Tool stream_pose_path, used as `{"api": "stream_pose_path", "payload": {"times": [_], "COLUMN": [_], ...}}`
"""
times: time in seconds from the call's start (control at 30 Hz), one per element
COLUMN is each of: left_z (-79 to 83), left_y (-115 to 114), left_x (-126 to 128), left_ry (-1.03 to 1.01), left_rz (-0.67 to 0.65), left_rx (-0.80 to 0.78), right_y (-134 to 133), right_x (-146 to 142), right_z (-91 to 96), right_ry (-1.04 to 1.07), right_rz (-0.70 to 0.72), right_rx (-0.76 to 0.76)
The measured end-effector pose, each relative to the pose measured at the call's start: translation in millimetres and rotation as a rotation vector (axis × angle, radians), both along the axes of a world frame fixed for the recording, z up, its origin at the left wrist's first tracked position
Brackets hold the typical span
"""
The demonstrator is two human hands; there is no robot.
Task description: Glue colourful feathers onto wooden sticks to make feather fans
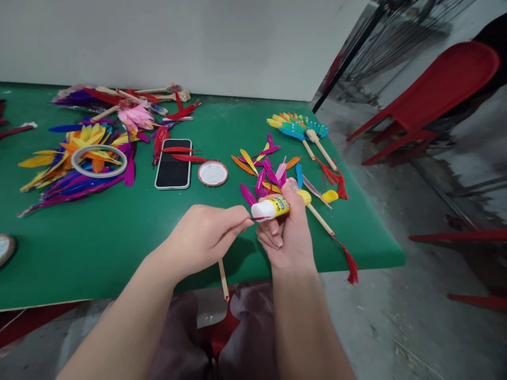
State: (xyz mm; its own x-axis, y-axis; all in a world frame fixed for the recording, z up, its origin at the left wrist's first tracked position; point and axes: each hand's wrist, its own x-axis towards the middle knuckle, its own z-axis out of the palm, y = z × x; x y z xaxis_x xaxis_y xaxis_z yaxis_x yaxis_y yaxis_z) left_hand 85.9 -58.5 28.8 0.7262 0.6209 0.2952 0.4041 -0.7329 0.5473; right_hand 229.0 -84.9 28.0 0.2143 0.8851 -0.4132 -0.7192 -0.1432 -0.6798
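My right hand (pixel 288 227) is wrapped round a yellow-labelled glue stick (pixel 277 206), its white tip pointing left. My left hand (pixel 206 237) pinches a thin wooden stick (pixel 224 279) that hangs down past the table edge; a small red piece shows at its top, touching the glue tip. Just beyond my hands lie loose coloured feathers (pixel 263 169), the glue's yellow cap (pixel 330 196) and a wooden stick with a red tassel (pixel 348 261). A finished feather fan (pixel 297 126) lies further back on the green table (pixel 119 232).
A phone (pixel 173 163) lies face up mid-table beside a round white lid (pixel 213 173). A tape roll (pixel 99 161) rests on a pile of feathers at the left, with more fans (pixel 130 105) behind. A red chair (pixel 431 95) stands on the right.
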Motion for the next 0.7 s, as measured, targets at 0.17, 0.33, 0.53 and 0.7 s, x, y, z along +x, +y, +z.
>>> {"api": "stream_pose_path", "payload": {"times": [0.17, 0.33, 0.53, 0.7], "left_z": [-1.2, -4.5, -6.5, -5.3], "left_y": [0.3, 1.7, 1.0, -0.3], "left_x": [-3.1, -2.9, 2.8, 3.8], "left_ry": [-0.056, -0.075, -0.057, -0.032], "left_rz": [0.023, 0.108, 0.06, 0.03], "left_rx": [-0.024, -0.052, 0.01, 0.117], "right_y": [-0.2, -0.4, 0.4, 0.8], "right_x": [-0.2, -1.3, 1.7, 3.8], "right_z": [-0.9, -1.4, -4.9, -6.6], "right_ry": [0.017, 0.077, 0.185, 0.228], "right_rz": [0.005, 0.057, 0.168, 0.19], "right_rx": [0.003, -0.013, 0.016, 0.002]}}
